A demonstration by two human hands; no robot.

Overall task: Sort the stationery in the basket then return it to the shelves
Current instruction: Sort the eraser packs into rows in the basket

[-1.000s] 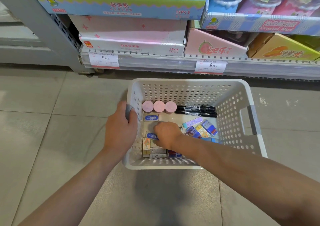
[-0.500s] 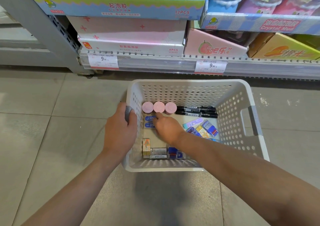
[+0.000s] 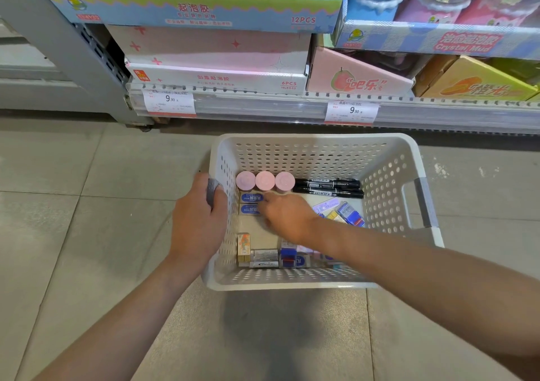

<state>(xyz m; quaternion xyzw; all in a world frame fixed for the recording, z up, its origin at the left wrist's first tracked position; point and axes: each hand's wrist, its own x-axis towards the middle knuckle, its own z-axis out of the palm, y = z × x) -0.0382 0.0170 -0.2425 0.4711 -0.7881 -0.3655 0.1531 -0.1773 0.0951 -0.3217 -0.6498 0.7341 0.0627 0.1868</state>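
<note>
Three pink round caps (image 3: 264, 180), two black markers (image 3: 327, 187), two blue erasers (image 3: 250, 203) and one white basket (image 3: 321, 152).

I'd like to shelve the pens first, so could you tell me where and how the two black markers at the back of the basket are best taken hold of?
Grip the black markers around mid-barrel, coming straight down from above. They lie flat, side by side, lengthwise along the far wall of the basket, with the pink round caps at their left ends, so the long sides are likely easier to pinch than the tips. The right hand is nearest; the left hand holds the basket's handle.
</note>
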